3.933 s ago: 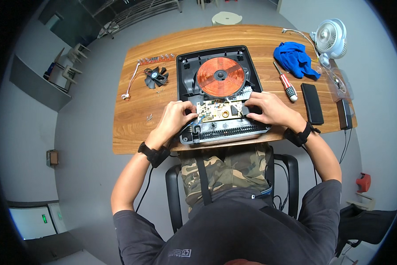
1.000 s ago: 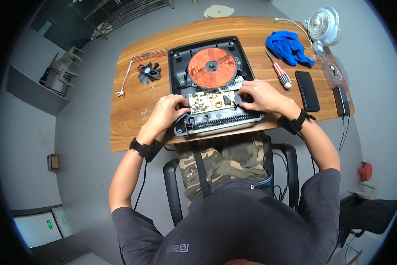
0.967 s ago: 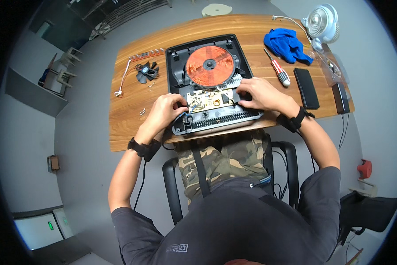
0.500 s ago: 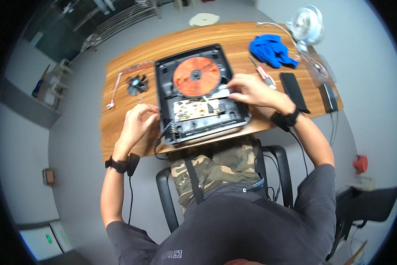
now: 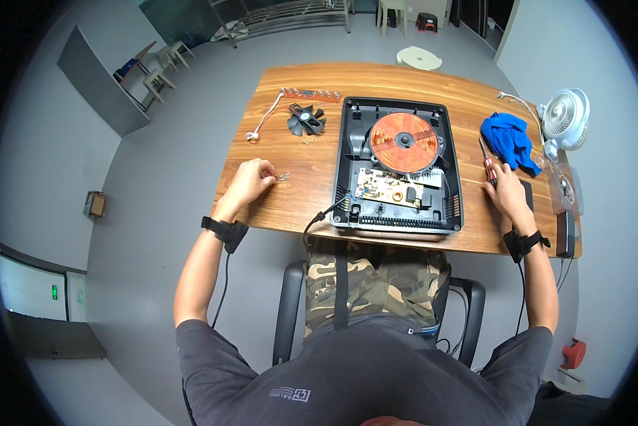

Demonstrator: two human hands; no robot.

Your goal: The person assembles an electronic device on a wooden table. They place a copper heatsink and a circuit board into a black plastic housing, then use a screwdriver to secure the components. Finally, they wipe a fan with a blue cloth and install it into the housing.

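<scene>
Opened black housing (image 5: 356,139), copper coil (image 5: 420,146) and circuit board (image 5: 386,187) inside; mid-table (image 5: 301,202), near edge.
Left hand (image 5: 249,183): fingers narrow, beside loose screws (image 5: 284,177); cannot tell if one is pinched. Right hand (image 5: 511,193), far apart: fingers over screwdriver (image 5: 488,165) handle, grip unclear. Risks, judged: brushing fingertips could scatter screws; a snagged cord (image 5: 322,216) could drag the housing.

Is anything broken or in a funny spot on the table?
Nothing looks clearly broken. But what look like tiny screws lie loose beside the left hand, and a black fan sits outside the open casing, so the parts look scattered.
</scene>
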